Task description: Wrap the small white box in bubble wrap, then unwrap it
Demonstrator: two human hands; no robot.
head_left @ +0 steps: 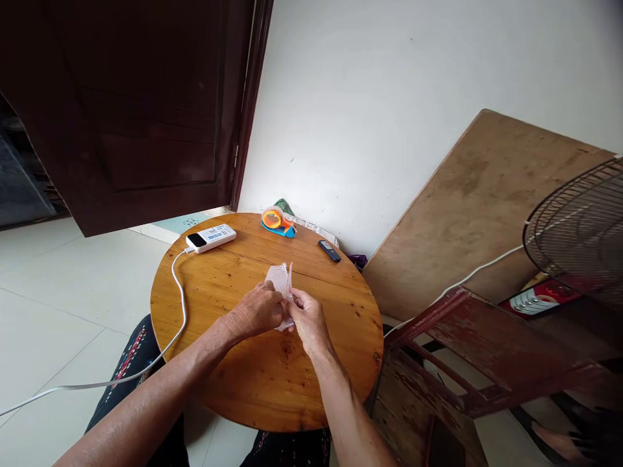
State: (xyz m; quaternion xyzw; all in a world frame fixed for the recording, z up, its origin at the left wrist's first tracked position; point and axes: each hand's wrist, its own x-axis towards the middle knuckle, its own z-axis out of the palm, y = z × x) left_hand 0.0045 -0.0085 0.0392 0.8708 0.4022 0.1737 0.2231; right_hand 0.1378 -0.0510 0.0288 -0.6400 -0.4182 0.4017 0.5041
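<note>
A small whitish, see-through piece of what looks like bubble wrap [278, 276] is held above the middle of the round wooden table [209, 363]. My left hand [259, 309] has its fingers closed on the left side of the bubble wrap. My right hand [307, 316] pinches its right edge between thumb and fingers, close beside the left hand. A thin fold of the wrap stands up between the hands, and its lower end shows beneath them. Whether anything lies inside the wrap is hidden.
Behind the hands are a white power bank [211, 238] with a white cable [181, 295], an orange and blue tape dispenser [278, 222], and a small black remote-like device [329, 251]. A fan [579, 227] and a reddish wooden chair [491, 347] stand at the right.
</note>
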